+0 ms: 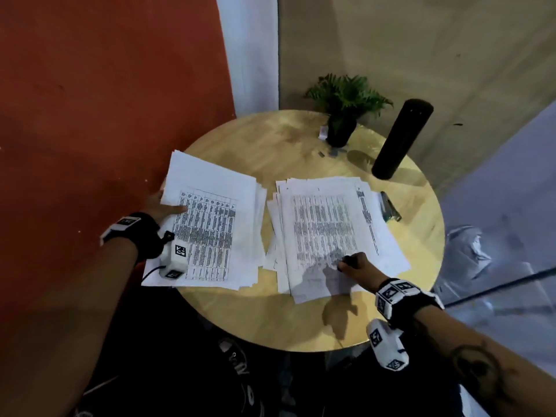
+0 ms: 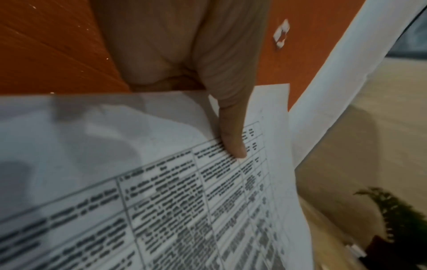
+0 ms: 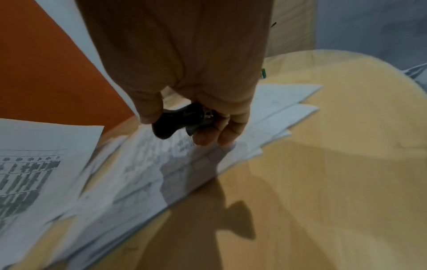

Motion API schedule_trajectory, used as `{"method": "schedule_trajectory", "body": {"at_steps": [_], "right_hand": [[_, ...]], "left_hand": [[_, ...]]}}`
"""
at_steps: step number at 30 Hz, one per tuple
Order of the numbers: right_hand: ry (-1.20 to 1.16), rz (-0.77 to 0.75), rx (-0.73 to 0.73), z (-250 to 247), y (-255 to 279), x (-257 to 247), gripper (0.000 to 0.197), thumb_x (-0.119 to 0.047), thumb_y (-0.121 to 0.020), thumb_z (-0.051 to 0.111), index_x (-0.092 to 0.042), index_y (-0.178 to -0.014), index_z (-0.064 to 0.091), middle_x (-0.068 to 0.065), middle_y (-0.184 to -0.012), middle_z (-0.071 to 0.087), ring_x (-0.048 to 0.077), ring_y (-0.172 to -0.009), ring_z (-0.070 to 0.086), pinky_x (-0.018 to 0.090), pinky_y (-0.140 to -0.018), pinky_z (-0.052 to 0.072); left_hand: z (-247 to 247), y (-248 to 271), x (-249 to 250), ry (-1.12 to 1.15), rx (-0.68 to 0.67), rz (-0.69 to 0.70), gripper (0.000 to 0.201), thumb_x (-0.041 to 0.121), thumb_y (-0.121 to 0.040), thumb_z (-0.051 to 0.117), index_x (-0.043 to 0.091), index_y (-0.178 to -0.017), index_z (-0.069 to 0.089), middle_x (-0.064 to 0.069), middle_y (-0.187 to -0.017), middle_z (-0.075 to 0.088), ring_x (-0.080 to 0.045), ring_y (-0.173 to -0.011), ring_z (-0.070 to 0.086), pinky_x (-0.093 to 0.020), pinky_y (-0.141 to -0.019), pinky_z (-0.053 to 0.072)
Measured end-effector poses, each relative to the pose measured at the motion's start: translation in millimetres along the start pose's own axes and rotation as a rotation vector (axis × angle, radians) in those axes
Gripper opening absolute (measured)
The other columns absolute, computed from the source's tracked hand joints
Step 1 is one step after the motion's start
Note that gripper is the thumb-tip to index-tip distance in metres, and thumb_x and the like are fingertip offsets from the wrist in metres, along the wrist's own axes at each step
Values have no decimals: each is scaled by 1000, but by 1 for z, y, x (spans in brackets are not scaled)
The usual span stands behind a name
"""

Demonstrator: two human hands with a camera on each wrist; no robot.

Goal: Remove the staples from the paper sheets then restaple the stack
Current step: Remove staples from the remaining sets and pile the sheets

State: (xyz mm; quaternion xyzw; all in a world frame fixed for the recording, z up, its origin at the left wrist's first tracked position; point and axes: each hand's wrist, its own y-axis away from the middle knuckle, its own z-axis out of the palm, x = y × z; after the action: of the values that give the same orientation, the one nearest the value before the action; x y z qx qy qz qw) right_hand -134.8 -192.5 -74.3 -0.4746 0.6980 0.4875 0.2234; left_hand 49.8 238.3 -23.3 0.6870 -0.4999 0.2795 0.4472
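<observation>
On the round pale wooden counter [image 1: 304,320] lie two loose stacks of white printed paper sheets. The left stack of printed sheets [image 1: 216,218] carries a table of dark text and overhangs the counter's left edge; the right stack of printed sheets [image 1: 331,224] is fanned and untidy, its sheets slipping past one another.

The person's left hand [image 1: 164,204] holds the left stack at its outer edge: in the left wrist view the thumb [image 2: 232,131] lies straight on top of the upper sheet, pressing on the printed table, while the fingers go under the paper and are hidden.

The right hand [image 1: 356,266] hovers over the near part of the right stack, its fingers curled around a small black staple remover [image 3: 175,120]. In the right wrist view the thumb sits on one side of the tool and the fingers wrap the other side, the fingertips [image 3: 208,138] close to or touching the top sheet; contact cannot be told.

At the far side of the counter stand a small green plant in a dark pot [image 1: 343,112] and a tall black cylinder [image 1: 401,139]. A dark stapler-like object [image 1: 391,206] lies just beside the right stack's far edge.
</observation>
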Motion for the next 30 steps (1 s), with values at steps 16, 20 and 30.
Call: {"method": "schedule_trajectory", "body": {"at_steps": [16, 20, 30], "right_hand": [[-75, 151, -37, 4, -40, 28, 38, -7, -90, 58, -20, -72, 27, -6, -53, 41, -2, -43, 40, 11, -42, 32], [-96, 140, -26, 9, -40, 31, 43, -6, -89, 60, -21, -69, 25, -9, -54, 42, -3, -50, 39, 16, -51, 31], [-109, 101, -54, 13, -47, 47, 47, -26, -82, 70, -25, -69, 26, -5, -69, 29, 9, -62, 30, 24, -55, 27]], "left_hand": [[178, 7, 77, -562, 12, 314, 50, 22, -79, 73, 8, -122, 53, -20, -129, 43, -36, -121, 44, -42, -99, 39], [243, 19, 86, -527, -236, -71, 61, 38, -81, 71, -1, -125, 51, -14, -125, 56, -30, -115, 57, -31, -91, 46], [268, 14, 79, -430, -219, -265, 66, 28, -77, 77, 5, -132, 50, -8, -133, 55, -26, -119, 56, -31, -101, 44]]}}
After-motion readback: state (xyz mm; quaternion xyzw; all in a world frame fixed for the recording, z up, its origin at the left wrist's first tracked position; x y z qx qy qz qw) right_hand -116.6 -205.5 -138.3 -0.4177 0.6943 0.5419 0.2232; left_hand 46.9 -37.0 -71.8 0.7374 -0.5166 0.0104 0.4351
